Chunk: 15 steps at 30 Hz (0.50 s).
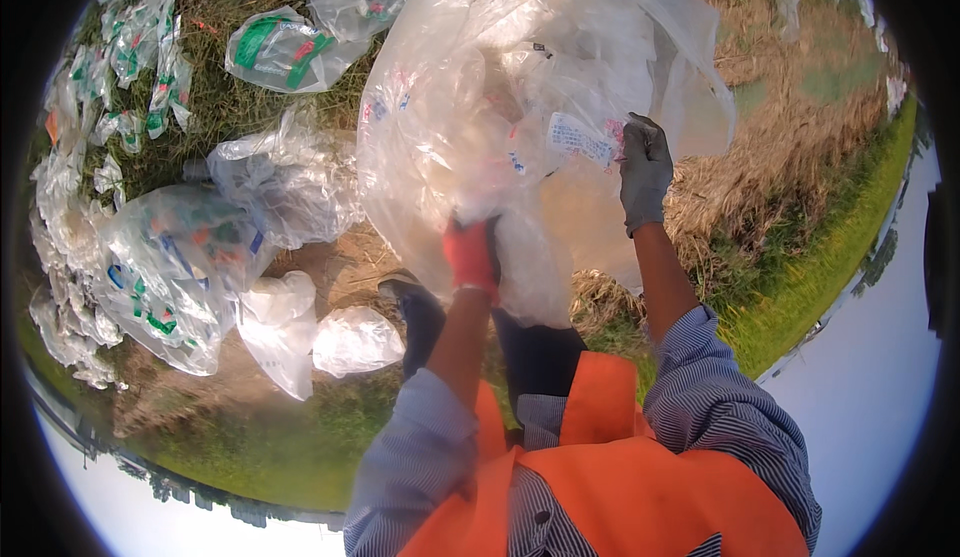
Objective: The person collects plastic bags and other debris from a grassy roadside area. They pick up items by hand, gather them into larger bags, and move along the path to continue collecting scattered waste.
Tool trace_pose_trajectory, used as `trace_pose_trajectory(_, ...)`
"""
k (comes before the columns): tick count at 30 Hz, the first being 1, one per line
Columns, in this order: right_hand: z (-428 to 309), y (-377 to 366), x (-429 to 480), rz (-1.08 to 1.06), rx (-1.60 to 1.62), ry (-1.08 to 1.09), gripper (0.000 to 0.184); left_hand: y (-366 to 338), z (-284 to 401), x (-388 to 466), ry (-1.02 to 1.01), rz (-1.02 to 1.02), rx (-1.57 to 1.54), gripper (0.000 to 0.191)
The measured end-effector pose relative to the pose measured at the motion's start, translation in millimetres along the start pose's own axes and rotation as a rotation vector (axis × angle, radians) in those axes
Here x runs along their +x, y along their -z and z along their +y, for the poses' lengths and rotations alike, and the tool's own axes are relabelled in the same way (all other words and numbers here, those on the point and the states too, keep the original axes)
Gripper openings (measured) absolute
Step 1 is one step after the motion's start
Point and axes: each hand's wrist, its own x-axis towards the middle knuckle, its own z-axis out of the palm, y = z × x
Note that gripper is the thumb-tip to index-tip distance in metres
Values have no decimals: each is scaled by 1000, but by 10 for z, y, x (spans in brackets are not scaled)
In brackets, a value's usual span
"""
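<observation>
A large translucent plastic bag fills the upper middle of the view, its mouth spread wide. Crumpled clear plastic film lies inside it, along with a piece bearing blue and red print. My right hand, in a grey glove, is closed on plastic at the right side of the bag, beside that printed piece. Lower down, my left hand wears a red glove with a dark palm side. It is against the film at the near side of the bag, and plastic covers its fingertips, so its grip is hidden.
Clear bags with green print lie on grass at the upper left. A full clear bag stands left, near a white bag and a smaller white bundle. Dry grass covers the right side.
</observation>
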Motion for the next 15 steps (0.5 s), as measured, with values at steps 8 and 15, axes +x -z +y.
trace_pose_trajectory(8,86,-551,-1041,-689,-114,5,31,543,-683,623,213,-442,-276,23)
trace_pose_trajectory(15,-373,-104,-674,-945,65,-290,35,127,141,310,-71,-264,459,35)
